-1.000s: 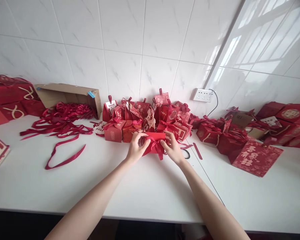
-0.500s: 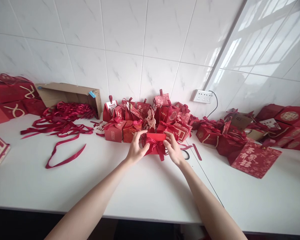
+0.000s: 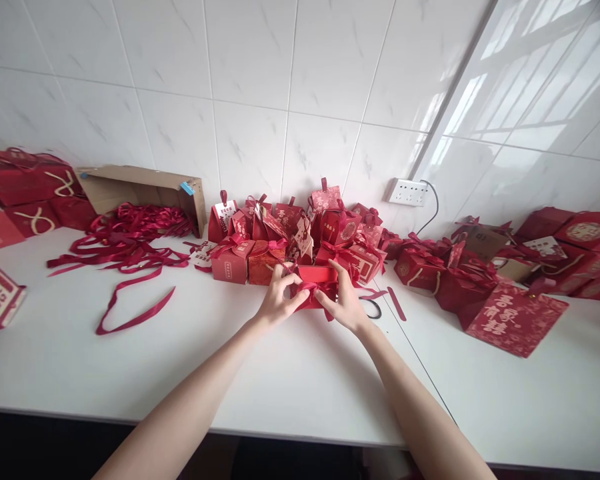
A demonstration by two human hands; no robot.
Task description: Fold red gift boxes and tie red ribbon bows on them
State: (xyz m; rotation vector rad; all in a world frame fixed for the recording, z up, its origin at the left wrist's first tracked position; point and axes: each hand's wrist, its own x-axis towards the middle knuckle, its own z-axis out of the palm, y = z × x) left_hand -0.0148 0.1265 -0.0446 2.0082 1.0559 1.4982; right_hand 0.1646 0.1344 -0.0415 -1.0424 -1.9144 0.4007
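A small red gift box (image 3: pixel 317 273) sits on the table in front of me, its upper face bright red. My left hand (image 3: pixel 276 301) grips its left side, with the fingers curled behind and the thumb reaching over the front. From the right, my right hand (image 3: pixel 349 303) grips the same box, and its thumb points in toward the middle. Both thumbs press near a dark red ribbon bow (image 3: pixel 311 287) on the front of the box, which they partly cover. Just behind stand finished-looking red boxes with bows, the nearest a patterned box (image 3: pixel 266 260).
Loose red ribbons (image 3: pixel 125 247) spill from a cardboard box (image 3: pixel 140 180) at the left. A black-handled tool (image 3: pixel 373 308) and a ribbon scrap (image 3: pixel 397 303) lie right of my hands. More red boxes (image 3: pixel 517 317) stand at the right, below a power strip (image 3: pixel 407 192).
Both thumbs have moved inward over the bow, closer together, and now hide more of it. The box stays in about the same place; the view has shifted slightly.
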